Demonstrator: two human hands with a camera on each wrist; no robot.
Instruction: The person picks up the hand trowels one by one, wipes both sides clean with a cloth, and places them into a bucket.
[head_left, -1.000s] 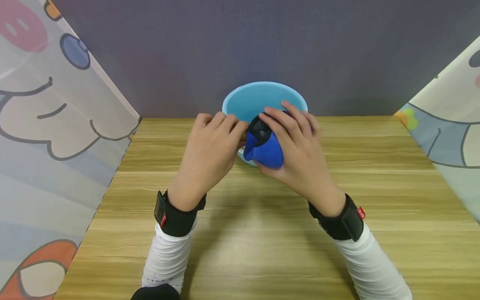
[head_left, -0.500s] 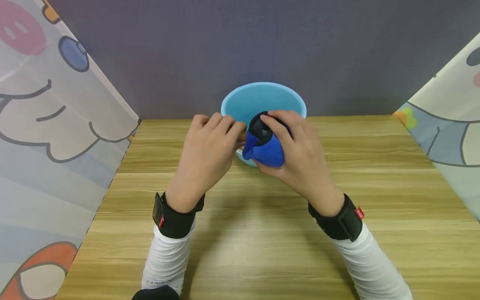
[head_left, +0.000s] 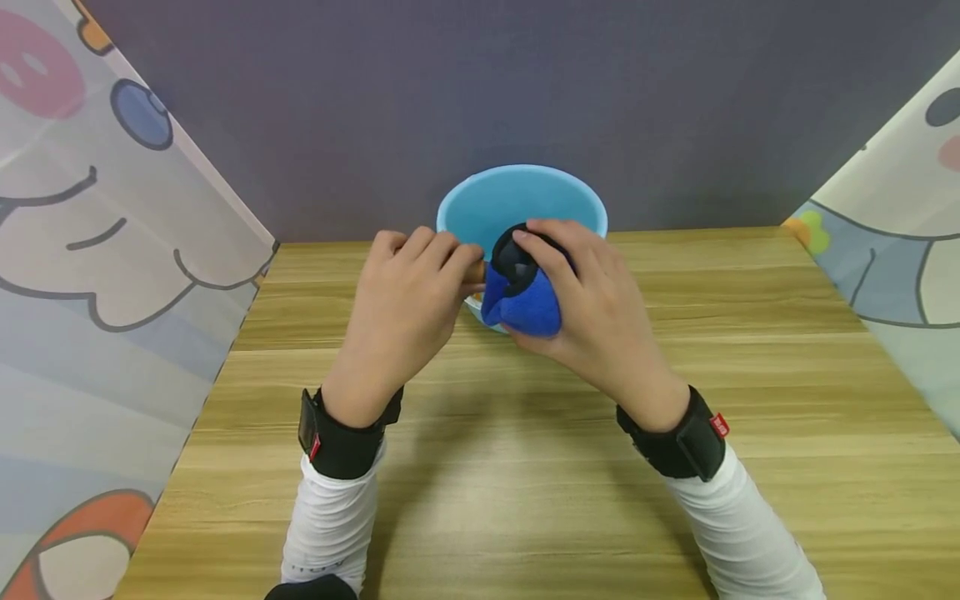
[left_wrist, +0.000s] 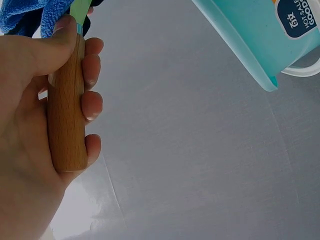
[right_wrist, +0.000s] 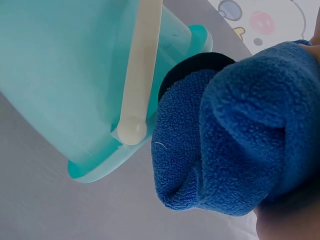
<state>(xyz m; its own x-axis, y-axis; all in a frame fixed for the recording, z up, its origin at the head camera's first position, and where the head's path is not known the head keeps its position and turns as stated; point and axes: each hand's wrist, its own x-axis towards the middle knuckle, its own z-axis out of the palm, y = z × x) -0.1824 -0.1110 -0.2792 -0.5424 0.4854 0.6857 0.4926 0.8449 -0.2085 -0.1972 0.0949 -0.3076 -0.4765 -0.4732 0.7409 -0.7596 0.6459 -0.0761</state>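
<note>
My left hand (head_left: 408,308) grips the round wooden handle (left_wrist: 67,110) of a small tool, its fingers curled round the wood. A green neck (left_wrist: 80,10) shows at the handle's top and runs into a blue terry cloth (head_left: 532,308), which hides the tool's head. My right hand (head_left: 600,308) holds that cloth bunched up, fingers over its black part (head_left: 517,258) and thumb underneath. In the right wrist view the folded cloth (right_wrist: 245,135) fills the right side. Both hands are raised in front of a light blue bucket (head_left: 517,187).
The bucket stands at the back of the wood-grain table (head_left: 510,500), near the grey back wall (head_left: 510,92). A white bucket handle (right_wrist: 137,75) hangs on its side. Cartoon-printed panels (head_left: 135,333) border the table left and right.
The left hand has shifted slightly left, and more of the wooden handle shows between it and the cloth. The right hand's fingers have drawn in closer over the black part.
</note>
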